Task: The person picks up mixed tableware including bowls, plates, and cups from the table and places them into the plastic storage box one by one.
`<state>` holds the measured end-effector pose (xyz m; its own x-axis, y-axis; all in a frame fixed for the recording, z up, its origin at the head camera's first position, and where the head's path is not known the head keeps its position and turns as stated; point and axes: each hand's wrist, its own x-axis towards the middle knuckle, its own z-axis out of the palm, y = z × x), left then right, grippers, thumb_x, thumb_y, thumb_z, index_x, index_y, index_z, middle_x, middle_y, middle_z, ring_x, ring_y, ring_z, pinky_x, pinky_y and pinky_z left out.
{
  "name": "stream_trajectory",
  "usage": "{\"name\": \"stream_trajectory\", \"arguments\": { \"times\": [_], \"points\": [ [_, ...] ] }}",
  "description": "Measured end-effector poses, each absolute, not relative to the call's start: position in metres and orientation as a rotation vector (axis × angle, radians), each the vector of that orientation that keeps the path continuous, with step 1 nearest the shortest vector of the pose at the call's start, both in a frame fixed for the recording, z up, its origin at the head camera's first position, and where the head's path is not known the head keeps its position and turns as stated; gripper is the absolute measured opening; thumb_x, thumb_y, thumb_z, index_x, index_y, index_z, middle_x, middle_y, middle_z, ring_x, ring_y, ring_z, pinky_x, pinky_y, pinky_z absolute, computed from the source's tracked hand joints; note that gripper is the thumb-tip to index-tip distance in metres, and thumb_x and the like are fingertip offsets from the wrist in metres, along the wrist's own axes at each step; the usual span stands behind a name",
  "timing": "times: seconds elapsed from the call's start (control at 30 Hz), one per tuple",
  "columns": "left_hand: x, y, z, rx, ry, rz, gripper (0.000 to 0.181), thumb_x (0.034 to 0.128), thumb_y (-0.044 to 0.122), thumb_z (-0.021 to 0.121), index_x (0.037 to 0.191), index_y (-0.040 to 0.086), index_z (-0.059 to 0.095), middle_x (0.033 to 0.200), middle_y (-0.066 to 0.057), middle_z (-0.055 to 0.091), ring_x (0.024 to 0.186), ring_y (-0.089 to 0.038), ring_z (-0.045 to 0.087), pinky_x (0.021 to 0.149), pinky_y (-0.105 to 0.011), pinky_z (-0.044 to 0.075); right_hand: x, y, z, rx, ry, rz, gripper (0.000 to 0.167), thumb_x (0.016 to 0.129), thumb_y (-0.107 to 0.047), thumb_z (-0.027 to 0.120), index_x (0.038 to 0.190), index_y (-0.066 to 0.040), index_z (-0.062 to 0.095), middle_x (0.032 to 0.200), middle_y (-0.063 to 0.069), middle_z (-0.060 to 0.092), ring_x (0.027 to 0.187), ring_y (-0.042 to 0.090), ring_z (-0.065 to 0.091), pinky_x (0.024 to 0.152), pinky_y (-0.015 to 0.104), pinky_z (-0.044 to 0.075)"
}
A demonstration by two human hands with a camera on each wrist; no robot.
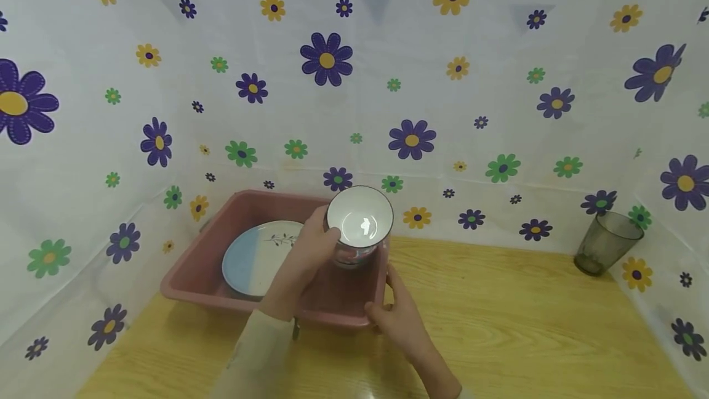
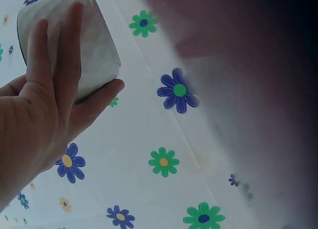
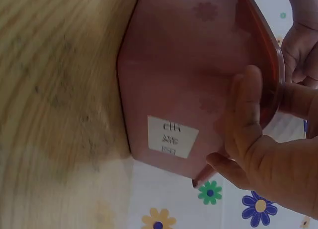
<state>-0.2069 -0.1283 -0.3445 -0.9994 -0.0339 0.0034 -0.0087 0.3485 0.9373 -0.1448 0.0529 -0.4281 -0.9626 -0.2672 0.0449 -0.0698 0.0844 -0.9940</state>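
A white bowl [image 1: 361, 214] with a dark rim is in my left hand [image 1: 310, 245], tilted so that its glossy inside faces me. It is above the right end of a dusty-pink plastic basin [image 1: 194, 297]. In the left wrist view, the fingers of that hand lie along the pale outer side of the bowl [image 2: 97, 50]. My right hand [image 1: 401, 319] grips the rim at the right end of the basin; the right wrist view shows fingers against its outer wall. A blue and white plate [image 1: 240, 263] with a leaf sprig lies inside the basin, partly hidden by my left arm.
A grey see-through glass [image 1: 606, 242] stands tilted in view at the far right of the wooden table [image 1: 498, 319]. A flower-print sheet [image 1: 354, 109] covers the back and both sides. On the basin's end wall is a white handwritten label [image 3: 172, 136].
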Motion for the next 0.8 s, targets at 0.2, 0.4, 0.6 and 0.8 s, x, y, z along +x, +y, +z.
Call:
{"name": "stream_trajectory", "arguments": {
  "times": [0.2,0.4,0.6,0.8],
  "points": [
    [-0.212,-0.131,-0.351,0.09,-2.542,-1.817,0.062,0.0887,-0.003,0.046,0.149,0.001,0.033,0.148,-0.018,0.044,0.14,-0.033,0.039,0.118,-0.047,0.025,-0.145,0.049,-0.431,-0.249,2.039,-2.156,0.082,0.086,0.004,0.06,0.157,0.0,0.018,0.153,0.028,0.032,0.071,0.021,0.068,0.058,0.033,0.059],
    [-0.221,-0.134,-0.362,0.105,-2.524,-1.858,0.06,0.0827,-0.009,0.046,0.143,-0.002,0.041,0.135,-0.021,0.053,0.125,-0.032,0.049,0.117,-0.048,0.027,-0.144,0.048,-0.432,-0.201,1.909,-2.224,0.083,0.087,0.008,0.059,0.157,0.0,0.015,0.153,0.03,0.033,0.067,0.019,0.066,0.055,0.031,0.058],
    [-0.225,-0.133,-0.364,0.196,-2.593,-1.821,0.058,0.0809,-0.008,0.045,0.139,-0.005,0.042,0.129,-0.021,0.054,0.115,-0.032,0.05,0.112,-0.046,0.037,-0.143,0.045,-0.431,-0.207,1.899,-2.217,0.081,0.089,0.008,0.057,0.157,0.0,0.014,0.153,0.031,0.031,0.07,0.02,0.067,0.057,0.031,0.059],
    [-0.232,-0.137,-0.354,0.178,-2.712,-1.703,0.057,0.0835,-0.006,0.049,0.139,-0.01,0.036,0.132,-0.027,0.048,0.117,-0.038,0.047,0.11,-0.049,0.039,-0.143,0.045,-0.43,-0.206,1.893,-2.227,0.083,0.088,0.008,0.058,0.157,0.001,0.013,0.154,0.031,0.031,0.068,0.021,0.067,0.057,0.031,0.059]
  ]
}}
